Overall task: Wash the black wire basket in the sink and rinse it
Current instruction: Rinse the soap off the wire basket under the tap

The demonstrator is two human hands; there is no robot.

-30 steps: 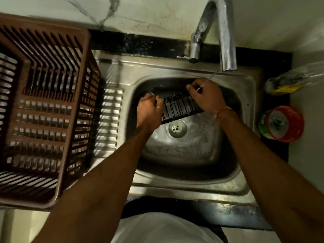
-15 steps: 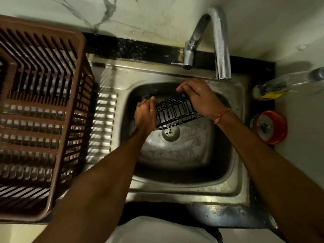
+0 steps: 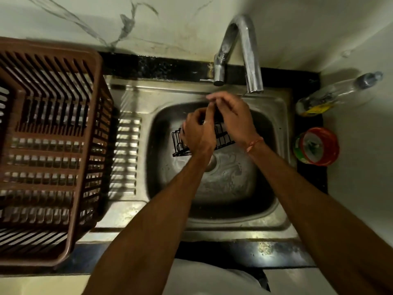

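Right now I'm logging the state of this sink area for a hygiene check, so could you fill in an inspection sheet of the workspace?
Surface: steel sink with a ribbed drainboard, set in a dark counter; the basin floor looks wet or soapy.
Job's things: black wire basket held over the basin, mostly hidden by the hands.
Clutter: brown slatted crate on the drainboard; clear bottle and red-lidded tub to the right of the sink.
Grips: left hand curls round the basket; right hand lies over its far side, fingers blurred, hold unclear.
Cables: nothing seen.
Surroundings: curved tap over the basin, no clear stream visible; pale, stained wall behind.
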